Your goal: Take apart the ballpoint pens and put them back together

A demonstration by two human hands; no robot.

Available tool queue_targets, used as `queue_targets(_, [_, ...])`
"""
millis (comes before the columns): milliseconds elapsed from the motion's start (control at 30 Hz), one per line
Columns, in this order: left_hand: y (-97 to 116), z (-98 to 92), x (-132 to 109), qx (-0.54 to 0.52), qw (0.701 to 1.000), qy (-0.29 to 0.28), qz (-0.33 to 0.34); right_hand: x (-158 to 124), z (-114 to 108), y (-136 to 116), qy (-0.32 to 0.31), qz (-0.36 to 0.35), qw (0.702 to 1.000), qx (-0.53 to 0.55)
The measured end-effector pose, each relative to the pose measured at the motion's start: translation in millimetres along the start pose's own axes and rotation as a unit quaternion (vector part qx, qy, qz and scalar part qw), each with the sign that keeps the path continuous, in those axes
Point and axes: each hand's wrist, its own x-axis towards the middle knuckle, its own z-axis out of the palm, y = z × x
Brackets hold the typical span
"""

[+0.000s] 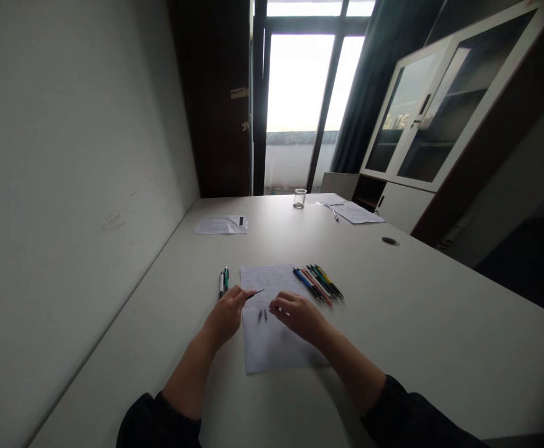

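My left hand (228,313) pinches a thin dark pen part (256,294) that points right over a written sheet of paper (272,342). My right hand (297,313) rests curled on the sheet, its fingertips down near two small dark pen pieces (262,315); what it holds, if anything, I cannot make out. A row of several coloured pens (319,284) lies just right of the sheet. Two more pens (224,282) lie left of it, beyond my left hand.
The white table (416,323) runs along the wall on the left. Farther back lie a paper sheet (221,224), a glass (299,198), more papers with a pen (353,213), and a cable hole (389,241). A glass-door cabinet (440,112) stands at right.
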Motion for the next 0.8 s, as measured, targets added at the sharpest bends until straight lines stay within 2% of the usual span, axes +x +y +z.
queue_targets(167, [2,1.4,0,0.001,1.000,-0.013,0.025,1,2,2,0.076,0.079,0.993,0.053])
queue_targets(467, [8,-0.1,0,-0.002,0.998,-0.037,0.045,2,8,-2,0.064,0.059,0.992,0.088])
queue_targets(800, [2,1.2,-1,-0.001,0.999,-0.018,0.044,3,-5,1,0.121,0.106,0.977,0.142])
